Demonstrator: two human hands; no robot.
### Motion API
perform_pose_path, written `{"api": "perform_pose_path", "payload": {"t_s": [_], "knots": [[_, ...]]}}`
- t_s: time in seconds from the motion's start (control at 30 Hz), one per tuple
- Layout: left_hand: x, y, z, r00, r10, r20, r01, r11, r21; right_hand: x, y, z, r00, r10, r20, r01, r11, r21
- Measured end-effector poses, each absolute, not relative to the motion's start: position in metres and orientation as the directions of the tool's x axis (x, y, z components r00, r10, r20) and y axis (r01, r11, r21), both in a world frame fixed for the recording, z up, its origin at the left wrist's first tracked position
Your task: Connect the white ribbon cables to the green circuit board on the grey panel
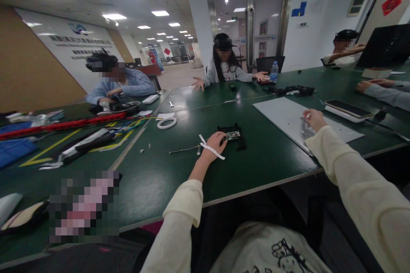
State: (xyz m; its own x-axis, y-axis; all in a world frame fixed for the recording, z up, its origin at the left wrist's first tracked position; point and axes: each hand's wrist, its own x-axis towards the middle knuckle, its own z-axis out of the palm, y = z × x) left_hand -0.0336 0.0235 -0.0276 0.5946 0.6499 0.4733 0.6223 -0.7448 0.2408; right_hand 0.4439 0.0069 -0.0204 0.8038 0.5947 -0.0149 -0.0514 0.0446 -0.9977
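Left of centre, one white ring-shaped roll (167, 127). Centre, our left hand (214, 143), fingers half curled, touching one circuit board (233, 135) in a dark frame (241, 143); whether gripped, we cannot tell. Right of centre, one pale panel (282, 112); over it our right hand (315, 120), fingers curled inward, any contents unclear to us. Right, one phone (348, 108).

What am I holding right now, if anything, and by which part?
Your left hand touches the circuit board at its left end; whether it grips is unclear. Your right hand looks pinched; anything in it is too small to tell.
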Motion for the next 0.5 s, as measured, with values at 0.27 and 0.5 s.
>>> {"api": "perform_pose_path", "payload": {"t_s": [0.27,0.5], "knots": [[-0.034,0.017,-0.022,0.586,0.673,0.451,0.639,-0.726,0.254,0.343,0.010,0.011,0.446,0.894,0.031,-0.192,0.130,-0.973],[-0.033,0.020,-0.026,0.594,0.651,0.472,0.629,-0.742,0.232,0.169,-0.020,0.047,-0.111,0.978,0.176,-0.208,0.151,-0.966]]}}
